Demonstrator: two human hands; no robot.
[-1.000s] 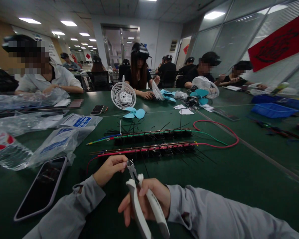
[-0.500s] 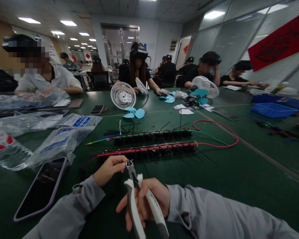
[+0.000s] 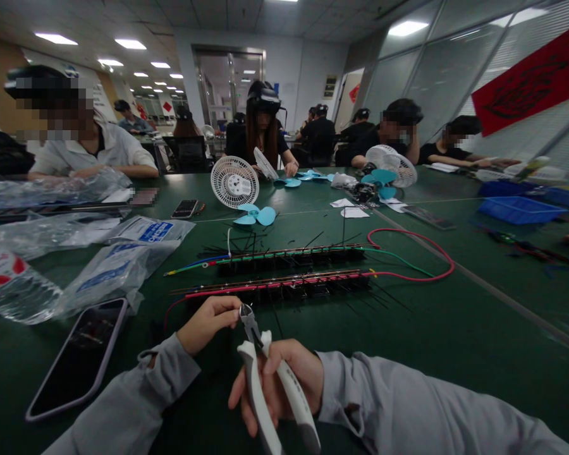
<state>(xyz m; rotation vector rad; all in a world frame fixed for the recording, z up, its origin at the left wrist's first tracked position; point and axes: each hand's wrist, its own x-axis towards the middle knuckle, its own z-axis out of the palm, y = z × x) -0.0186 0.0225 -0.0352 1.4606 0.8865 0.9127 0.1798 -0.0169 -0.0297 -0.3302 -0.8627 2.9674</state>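
Observation:
My right hand (image 3: 289, 373) holds a pair of diagonal cutters (image 3: 251, 325) by their white and grey handles, which are spread apart. The thumb lies over one handle and the fingers curl behind. At the cutter jaws, my left hand (image 3: 213, 321) has thumb and forefinger pinched together; whatever is between them is too small to make out. Just beyond both hands lies a wire bundle with a red cable (image 3: 265, 285), bristling with thin black cable ties (image 3: 353, 307). Parallel behind it runs a second bundle with a green wire (image 3: 294, 251). A red cable loops out at the right.
A phone (image 3: 78, 363), a water bottle (image 3: 16, 284) and plastic bags (image 3: 123, 259) lie to the left. Farther back are a white fan grille (image 3: 234, 182), blue fan blades (image 3: 255, 215) and co-workers. A blue tray (image 3: 521, 209) stands at right.
The fingers of my right hand have drawn in slightly toward the handles; my left hand stays put. Across the table, a co-worker's hand and some blue fan blades have shifted.

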